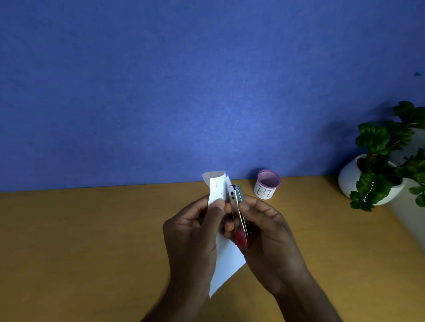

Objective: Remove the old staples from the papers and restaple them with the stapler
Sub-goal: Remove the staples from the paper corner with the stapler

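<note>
One small bundle of papers (pixel 227 260) is up off the table (pixel 83 240), held between my two hands, its top corner curled over and lying against the nose of the stapler (pixel 238 210). My left hand (pixel 192 234) pinches the sheets, thumb pressed on the near face just under the curl. My right hand (pixel 269 240) has its fingers wrapped round the stapler's metal body, red end toward my palm. Whether the mouth is actually on the corner I cannot tell (too small and dim).

What worries me is that curl. If I squeeze now, I judge a staple could go through the fold and pin it down, or the sheets could slide out of line, since only one pinch holds them. Prying hard at an old staple might tear the corner. My thumb sits close to the nose, so a slip could nick it. A loose staple could drop on the table rather than into the cup.

Counting:
- one bundle (sheets uncountable)
- one stapler
- two hands
- one pink mesh cup (pixel 267 184) with a paper label, near the wall (pixel 161 86)
- one potted plant (pixel 387 152), far right
</note>
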